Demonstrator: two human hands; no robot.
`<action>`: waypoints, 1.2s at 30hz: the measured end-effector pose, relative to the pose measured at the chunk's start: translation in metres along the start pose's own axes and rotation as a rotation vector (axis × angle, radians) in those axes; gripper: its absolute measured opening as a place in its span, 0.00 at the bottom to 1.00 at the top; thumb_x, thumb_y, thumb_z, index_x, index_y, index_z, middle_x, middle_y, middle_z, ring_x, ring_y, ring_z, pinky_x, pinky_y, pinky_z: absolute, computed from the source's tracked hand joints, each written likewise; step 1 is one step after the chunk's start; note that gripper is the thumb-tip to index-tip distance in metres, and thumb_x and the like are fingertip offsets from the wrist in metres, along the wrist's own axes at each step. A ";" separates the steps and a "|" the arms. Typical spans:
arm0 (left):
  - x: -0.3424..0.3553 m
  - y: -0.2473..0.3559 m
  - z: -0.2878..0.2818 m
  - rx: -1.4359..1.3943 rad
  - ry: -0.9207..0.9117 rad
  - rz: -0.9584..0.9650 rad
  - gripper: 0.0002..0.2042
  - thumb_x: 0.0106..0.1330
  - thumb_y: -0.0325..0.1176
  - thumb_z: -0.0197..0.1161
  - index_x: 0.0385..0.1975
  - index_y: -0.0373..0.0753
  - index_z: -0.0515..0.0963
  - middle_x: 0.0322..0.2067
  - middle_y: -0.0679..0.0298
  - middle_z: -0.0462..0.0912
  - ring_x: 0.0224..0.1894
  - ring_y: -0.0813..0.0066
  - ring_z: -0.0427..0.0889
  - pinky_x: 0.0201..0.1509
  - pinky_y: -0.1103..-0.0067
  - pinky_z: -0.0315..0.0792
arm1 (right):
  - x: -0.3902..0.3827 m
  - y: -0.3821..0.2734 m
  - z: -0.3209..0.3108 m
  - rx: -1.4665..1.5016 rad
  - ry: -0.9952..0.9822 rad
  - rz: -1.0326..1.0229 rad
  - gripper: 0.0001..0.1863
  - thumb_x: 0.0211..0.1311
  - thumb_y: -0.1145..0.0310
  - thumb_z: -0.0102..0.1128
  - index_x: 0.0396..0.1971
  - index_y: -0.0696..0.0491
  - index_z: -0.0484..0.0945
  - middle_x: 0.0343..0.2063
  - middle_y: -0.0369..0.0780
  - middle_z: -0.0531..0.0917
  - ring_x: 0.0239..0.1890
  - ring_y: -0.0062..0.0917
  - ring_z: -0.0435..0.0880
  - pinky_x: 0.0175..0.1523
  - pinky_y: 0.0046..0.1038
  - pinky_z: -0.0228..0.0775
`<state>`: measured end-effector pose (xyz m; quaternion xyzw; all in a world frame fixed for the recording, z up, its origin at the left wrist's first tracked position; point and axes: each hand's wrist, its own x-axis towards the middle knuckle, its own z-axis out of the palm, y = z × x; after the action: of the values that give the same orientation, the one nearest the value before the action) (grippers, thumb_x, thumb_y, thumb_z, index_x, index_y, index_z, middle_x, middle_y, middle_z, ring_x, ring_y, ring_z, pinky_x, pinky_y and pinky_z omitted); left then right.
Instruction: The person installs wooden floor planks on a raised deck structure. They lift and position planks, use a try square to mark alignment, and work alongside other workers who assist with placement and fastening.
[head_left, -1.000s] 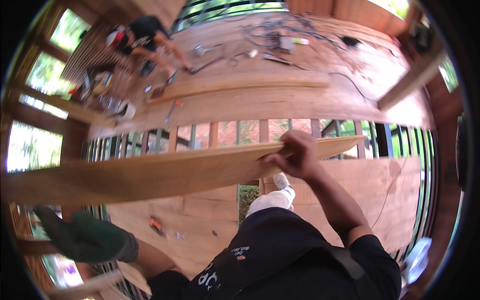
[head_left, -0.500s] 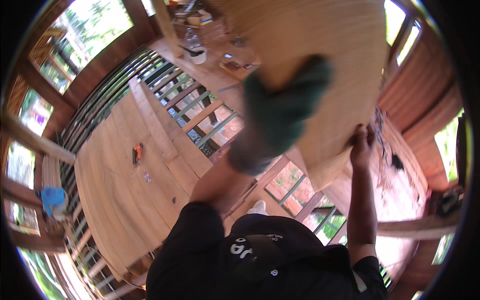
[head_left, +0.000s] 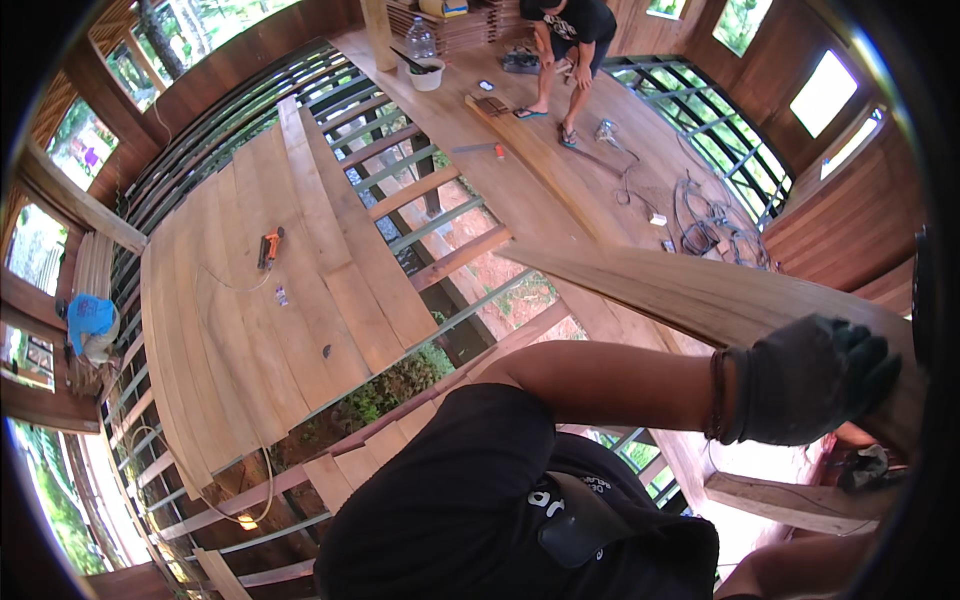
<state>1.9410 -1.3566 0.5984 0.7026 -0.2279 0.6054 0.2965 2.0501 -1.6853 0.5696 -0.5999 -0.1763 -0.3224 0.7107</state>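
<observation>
One long, flat, light-brown wooden board (head_left: 690, 287) slants across your right side, with its thin end reaching toward the bare wooden floor beams (head_left: 462, 257). Your gloved left hand (head_left: 812, 380), dark green and grey, reaches across you and lies over the board near its wide end. Its fingers look bent and close together (I can't tell whether they pinch the board). Your right forearm (head_left: 800, 567) shows low down, but your right hand is out of sight, so I can't tell about those fingers. On the light-brown plank floor (head_left: 220, 340) to your left lies an orange and black tool (head_left: 270, 247). Farther off, a person in black clothes (head_left: 575, 22) stands between a white bucket (head_left: 426, 78) and some tangled dark cables (head_left: 712, 225).
</observation>
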 end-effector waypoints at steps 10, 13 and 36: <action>-0.127 -0.014 0.032 -0.139 -0.404 -0.016 0.20 0.64 0.38 0.55 0.51 0.33 0.75 0.44 0.55 0.81 0.46 0.62 0.82 0.46 0.69 0.77 | -0.065 -0.026 -0.066 -0.175 0.291 0.137 0.21 0.66 0.64 0.56 0.53 0.61 0.74 0.55 0.50 0.77 0.57 0.36 0.76 0.65 0.37 0.67; -0.154 -0.017 0.026 -0.100 -0.444 -0.019 0.20 0.63 0.40 0.55 0.51 0.35 0.76 0.48 0.57 0.80 0.49 0.62 0.80 0.51 0.67 0.75 | -0.080 -0.021 -0.082 -0.246 0.321 0.239 0.20 0.66 0.64 0.56 0.52 0.62 0.74 0.55 0.51 0.77 0.58 0.37 0.76 0.65 0.38 0.66; -0.461 -0.132 -0.111 -0.650 0.666 -1.869 0.45 0.60 0.78 0.39 0.67 0.48 0.64 0.64 0.58 0.67 0.64 0.56 0.66 0.69 0.59 0.60 | -0.286 0.040 -0.163 0.373 0.666 0.730 0.36 0.63 0.55 0.58 0.63 0.64 0.63 0.62 0.53 0.68 0.64 0.43 0.67 0.69 0.47 0.60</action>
<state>1.8757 -1.2023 0.1359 0.2830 0.3479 0.2072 0.8695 1.8460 -1.7690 0.3218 -0.3505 0.2249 -0.1903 0.8890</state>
